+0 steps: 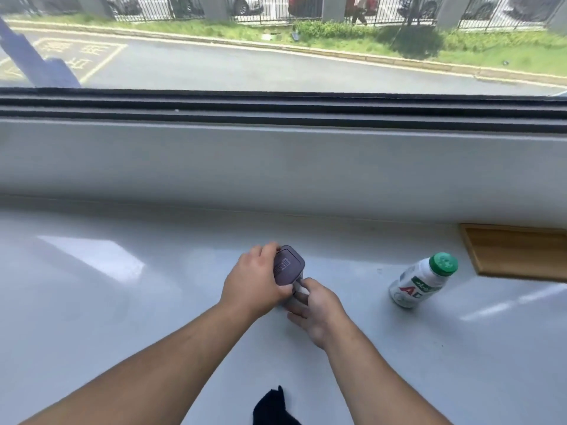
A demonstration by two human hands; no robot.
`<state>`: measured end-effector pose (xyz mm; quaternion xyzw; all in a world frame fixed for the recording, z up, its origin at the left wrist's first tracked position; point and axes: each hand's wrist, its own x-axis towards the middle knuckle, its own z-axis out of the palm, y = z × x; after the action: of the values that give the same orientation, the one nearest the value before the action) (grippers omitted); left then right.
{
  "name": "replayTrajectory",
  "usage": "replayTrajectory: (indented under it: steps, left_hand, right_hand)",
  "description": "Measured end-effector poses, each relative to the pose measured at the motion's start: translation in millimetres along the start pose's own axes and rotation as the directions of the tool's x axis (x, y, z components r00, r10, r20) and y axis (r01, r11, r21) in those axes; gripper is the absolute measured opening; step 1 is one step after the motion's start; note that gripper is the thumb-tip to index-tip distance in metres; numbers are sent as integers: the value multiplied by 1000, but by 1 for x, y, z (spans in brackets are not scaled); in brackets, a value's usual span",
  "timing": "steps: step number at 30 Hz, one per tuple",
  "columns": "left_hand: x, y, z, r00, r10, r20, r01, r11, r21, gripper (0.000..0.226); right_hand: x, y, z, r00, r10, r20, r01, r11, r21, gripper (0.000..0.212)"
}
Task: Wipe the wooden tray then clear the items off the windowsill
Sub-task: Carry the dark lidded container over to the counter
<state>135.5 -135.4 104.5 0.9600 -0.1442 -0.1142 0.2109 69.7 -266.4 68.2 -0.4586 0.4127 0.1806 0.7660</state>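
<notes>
Both my left hand and right hand clasp the lidded container; I'd lift it straight, level, off the windowsill.

The white windowsill carries a small jar, a bottle, a wooden tray and a black cloth.

Two bare forearms reach forward from the bottom edge and converge at centre. The left hand is cupped palm-down, fingers curled in a grip. The right hand sits just beside it — thumb and forefinger pinched together, remaining fingers loosely bent.
</notes>
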Motion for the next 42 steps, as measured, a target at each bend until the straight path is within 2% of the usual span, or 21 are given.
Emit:
replayTrajectory:
  steps: [7,12,18,23,28,36,42]
  left_hand:
    - [-83,-111,-58,967,-212,-144,207,977,-53,74]
    - [-167,-204,-104,894,-387,-225,363,921,-140,76]
    - [-294,-314,-139,718,-599,-353,534,801,-273,65]
    - [-410,-383,-153,565,-737,-371,639,675,-369,65]
    - [-524,-444,-146,406,-829,-385,717,550,-428,71]
    - [-693,-517,-131,166,-891,-422,752,391,-531,72]
    - [-778,-548,-125,37,-910,-414,770,290,-568,78]
  right_hand:
    - [-21,59,116,988,84,127,-65,987,-146,24]
    - [-52,127,212,963,156,219,-84,948,-306,15]
    - [-103,231,320,894,252,369,-46,873,-485,14]
    - [-148,330,388,838,356,414,-15,773,-634,22]
    - [-199,433,439,782,448,432,29,667,-744,17]
    - [-271,589,500,691,573,441,110,520,-847,23]
    - [-315,670,526,643,636,426,128,459,-879,26]
